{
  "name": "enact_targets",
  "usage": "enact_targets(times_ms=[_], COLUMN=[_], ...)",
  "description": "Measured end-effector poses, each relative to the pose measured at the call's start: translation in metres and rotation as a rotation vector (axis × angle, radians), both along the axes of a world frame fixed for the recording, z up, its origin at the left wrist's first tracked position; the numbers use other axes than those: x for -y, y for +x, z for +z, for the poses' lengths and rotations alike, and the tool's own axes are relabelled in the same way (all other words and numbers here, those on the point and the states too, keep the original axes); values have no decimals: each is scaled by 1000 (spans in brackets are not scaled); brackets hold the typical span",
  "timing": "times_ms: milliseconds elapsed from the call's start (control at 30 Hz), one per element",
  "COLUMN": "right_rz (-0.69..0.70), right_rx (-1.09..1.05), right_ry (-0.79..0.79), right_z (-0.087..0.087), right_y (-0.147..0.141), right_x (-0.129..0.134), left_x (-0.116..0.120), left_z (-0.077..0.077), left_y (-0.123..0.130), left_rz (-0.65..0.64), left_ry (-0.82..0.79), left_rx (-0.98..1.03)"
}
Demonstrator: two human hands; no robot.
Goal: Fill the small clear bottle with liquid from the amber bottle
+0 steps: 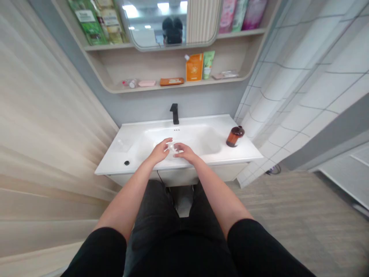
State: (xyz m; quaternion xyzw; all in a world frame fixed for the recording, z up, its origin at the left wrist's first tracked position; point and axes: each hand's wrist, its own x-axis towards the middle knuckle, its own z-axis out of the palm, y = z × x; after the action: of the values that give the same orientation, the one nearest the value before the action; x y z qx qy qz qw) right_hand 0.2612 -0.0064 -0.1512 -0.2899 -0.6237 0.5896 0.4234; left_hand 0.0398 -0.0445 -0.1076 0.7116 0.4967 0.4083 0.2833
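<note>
My left hand [159, 151] and my right hand [184, 152] meet over the front of a white washbasin [135, 163]. Between their fingers is a small transparent plastic object [172, 148], whose exact kind I cannot make out. Both hands touch it from either side. A matte black faucet [174, 114] rises behind the bowl, well beyond my fingers. To the right of my hands, an amber bottle with a dark cap [235, 136] stands on the basin's flat top.
A wooden shelf [178, 86] behind the basin holds tubes, bars and packets, with a rounded mirror [170, 27] above. A black drain stopper [127, 163] sits at the basin's front left. A pale wall panel [49, 115] runs along the left, and a tiled wall [302, 96] along the right.
</note>
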Motion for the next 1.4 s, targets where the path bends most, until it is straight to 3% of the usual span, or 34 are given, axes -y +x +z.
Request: enact_targets(times_ms=[67, 167, 267, 400, 533, 700, 867, 1000, 1233, 1400], right_rz=[11, 18, 7, 7, -3, 9, -3, -23, -7, 112], right_rx=[-4, -3, -7, -25, -32, -40, -28, -18, -90, -145], right_ry=[-5, 6, 0, -22, -41, -33, -22, -4, -47, -100], right_z=[0, -1, -2, -1, -1, 2, 2, 1, 1, 2], right_y=[0, 1, 2, 3, 2, 3, 4, 2, 3, 7], right_x=[-1, -1, -1, -1, 0, 1, 2, 1, 2, 1], left_x=[0, -3, -8, -13, -15, -15, -12, -13, -9, 1], left_z=[-10, -14, -12, -6, -4, -6, -2, -3, -12, -7], left_y=[-3, -1, 2, -1, -2, 0, 5, 10, 35, 27], left_rz=[-31, 13, 50, -59, 5, -63, 63, 1, 277, 113], left_ry=[-17, -4, 14, -29, -2, -42, -2, -36, -18, -102], left_rx=[123, 140, 111, 185, 78, 224, 85, 191, 356, 512])
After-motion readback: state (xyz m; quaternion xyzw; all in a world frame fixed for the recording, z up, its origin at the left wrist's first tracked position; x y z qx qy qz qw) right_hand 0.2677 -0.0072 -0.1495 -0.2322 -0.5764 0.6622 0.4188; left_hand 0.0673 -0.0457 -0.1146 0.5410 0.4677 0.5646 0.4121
